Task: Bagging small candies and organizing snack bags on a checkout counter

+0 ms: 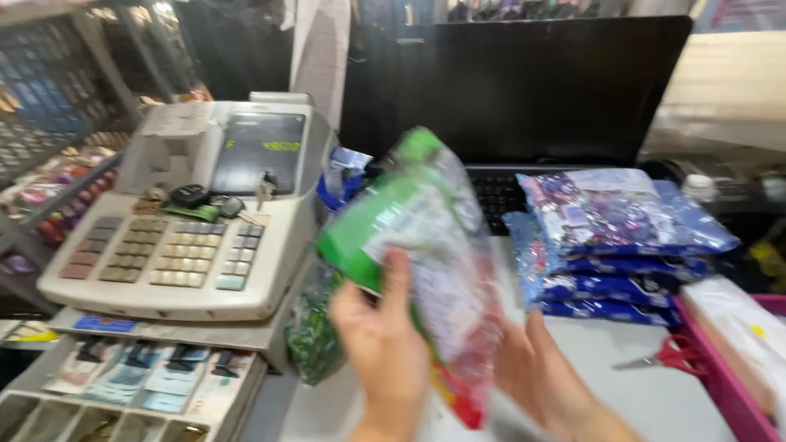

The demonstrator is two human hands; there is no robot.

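Left hand (381,327): thumb pressed on the front of a clear packet with green band (413,245), fingers wrapped behind; firm pinch.
Right hand (544,376): palm up under the packet's lower edge, fingers loosely spread, supporting more than gripping.
Packet: held upright at mid-frame above the grey counter (622,385), blurred; red at the bottom corner.
Step in hand: turning or inspecting the packet, by the look of it.
Next move: likely calls for a steady two-handed hold.
Left: open cash drawer (123,385) with notes, cash register (188,221) above.
Right: red scissors (667,356), pink tray (720,376).
Behind: stack of blue packets (614,245), dark laptop (524,90).
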